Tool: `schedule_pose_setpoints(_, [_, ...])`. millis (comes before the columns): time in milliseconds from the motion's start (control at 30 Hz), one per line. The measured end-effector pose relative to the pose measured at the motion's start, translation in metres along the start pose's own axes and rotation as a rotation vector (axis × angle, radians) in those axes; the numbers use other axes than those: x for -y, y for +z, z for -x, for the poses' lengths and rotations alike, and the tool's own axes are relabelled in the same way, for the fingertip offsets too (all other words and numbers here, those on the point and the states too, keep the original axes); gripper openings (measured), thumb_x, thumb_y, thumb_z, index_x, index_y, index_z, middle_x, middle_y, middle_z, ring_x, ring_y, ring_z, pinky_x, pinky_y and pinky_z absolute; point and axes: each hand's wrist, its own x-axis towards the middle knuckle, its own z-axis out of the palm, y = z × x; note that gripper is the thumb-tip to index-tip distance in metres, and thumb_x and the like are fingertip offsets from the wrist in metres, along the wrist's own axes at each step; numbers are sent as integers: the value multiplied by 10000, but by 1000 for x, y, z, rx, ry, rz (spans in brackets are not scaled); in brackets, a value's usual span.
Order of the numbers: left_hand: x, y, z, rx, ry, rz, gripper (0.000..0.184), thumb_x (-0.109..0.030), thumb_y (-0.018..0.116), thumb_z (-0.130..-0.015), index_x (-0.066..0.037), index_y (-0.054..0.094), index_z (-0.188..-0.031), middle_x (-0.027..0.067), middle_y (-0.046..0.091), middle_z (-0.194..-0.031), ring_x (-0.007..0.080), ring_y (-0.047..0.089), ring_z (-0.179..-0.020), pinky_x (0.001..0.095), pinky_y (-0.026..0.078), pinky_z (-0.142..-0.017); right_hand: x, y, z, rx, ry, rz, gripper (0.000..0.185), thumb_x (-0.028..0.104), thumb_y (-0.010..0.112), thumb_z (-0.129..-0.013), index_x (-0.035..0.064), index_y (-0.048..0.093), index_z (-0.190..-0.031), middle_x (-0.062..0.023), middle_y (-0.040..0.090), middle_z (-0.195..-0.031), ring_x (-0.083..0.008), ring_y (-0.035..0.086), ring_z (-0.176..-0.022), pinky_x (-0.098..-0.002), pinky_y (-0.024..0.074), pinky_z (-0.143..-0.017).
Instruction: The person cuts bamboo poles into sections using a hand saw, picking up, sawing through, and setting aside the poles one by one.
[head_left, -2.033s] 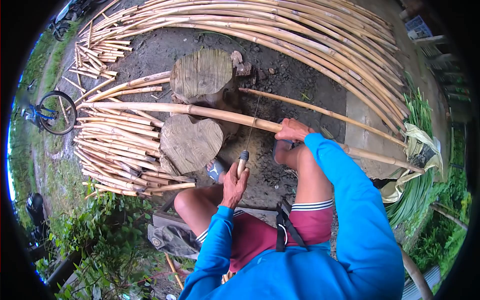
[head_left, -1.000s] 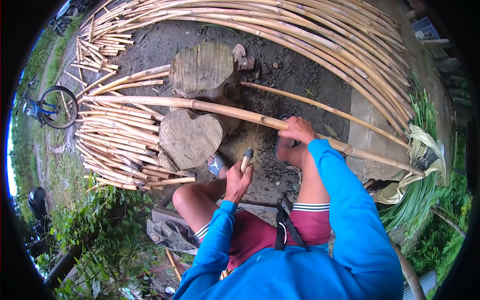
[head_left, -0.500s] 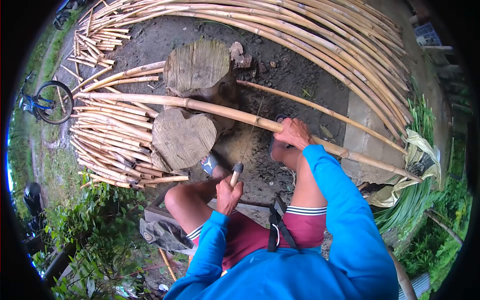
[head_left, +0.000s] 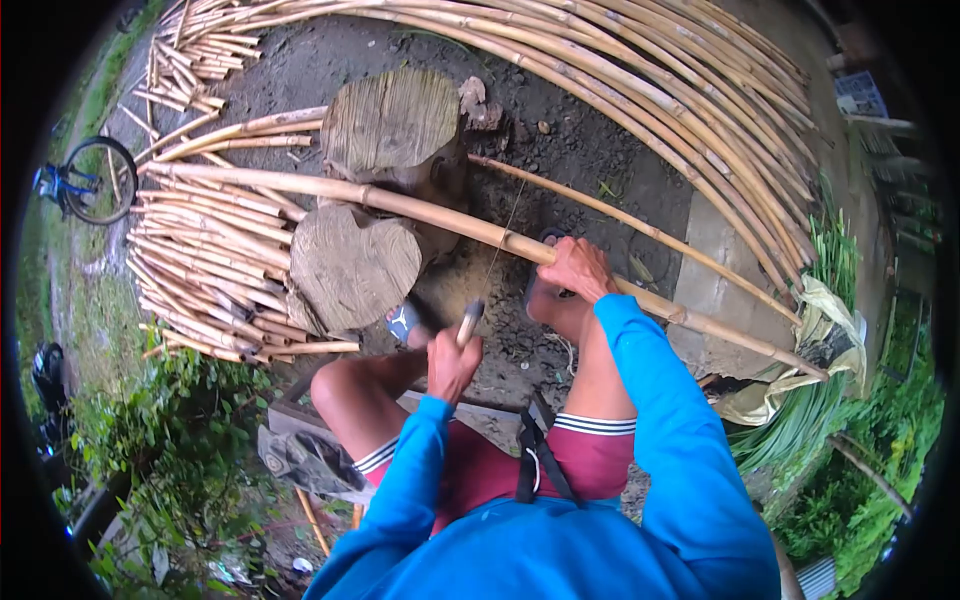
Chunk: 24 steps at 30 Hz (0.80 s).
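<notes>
My left hand (head_left: pixel 455 365) is wrapped round the pale handle of a long, thin blade (head_left: pixel 514 210), seen nearly edge-on; whether it is a knife or a saw I cannot tell. The blade crosses a long bamboo pole (head_left: pixel 440 213) near a joint; contact is unclear. Farther right, my right hand (head_left: pixel 580 268) grips that pole from above, its fingers closed around it. The pole slants from the cut pieces at left, past two wood stumps, down to the right. Its near end lies by a pale sack (head_left: pixel 835 315).
Two upright stumps (head_left: pixel 392 120) (head_left: pixel 355 265) stand ahead. Cut bamboo pieces (head_left: pixel 205 250) are piled at left, and long poles (head_left: pixel 640 90) curve across the far side. A bicycle (head_left: pixel 100 180) is at far left. A concrete slab (head_left: pixel 715 265) and leafy plants flank me.
The whole view has shifted slightly. My left hand has pushed the blade's handle a little closer to the pole. My right hand keeps its hold on the pole.
</notes>
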Motion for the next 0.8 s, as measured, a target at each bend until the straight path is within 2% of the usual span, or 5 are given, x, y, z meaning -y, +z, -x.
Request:
schedule_pose_setpoints(100, [-23,8,-31,17,-20,-6,357,-290,612,-809,67,615,-826,336,585,-734,504,607,-737,507,481,-672,9,-12,3,94,36,-30,421,351,672,-688,35,717,-963,-275,681,-997,-447,657,-961,-487,533,-884])
schedule_pose_setpoints(267, [12,-32,46,68,-110,33,283,-233,602,-770,33,641,-857,318,602,-748,476,632,-774,525,486,-717,10,-13,3,74,48,2,447,348,660,-701,52,697,-1034,-275,677,-1028,-455,641,-1002,-491,516,-917])
schedule_pose_setpoints(467, [-15,10,-32,-49,-26,-112,369,-296,595,-796,69,650,-815,356,577,-749,483,630,-752,547,495,-692,22,-19,6,153,103,-3,452,362,652,-714,45,726,-1028,-278,672,-1047,-439,640,-1023,-476,514,-928])
schedule_pose_setpoints(667, [13,-31,54,51,-138,34,267,-213,601,-772,16,691,-875,303,623,-755,473,640,-780,523,504,-748,17,-15,2,101,85,38,454,371,658,-706,31,725,-1000,-279,676,-1022,-440,646,-1000,-478,520,-902])
schedule_pose_setpoints(800, [-15,2,-5,-56,-102,-158,304,-254,586,-776,28,686,-833,324,623,-774,485,632,-797,519,510,-740,19,-13,-1,147,80,-13,453,371,657,-706,22,724,-988,-274,679,-1019,-440,644,-1005,-479,517,-902])
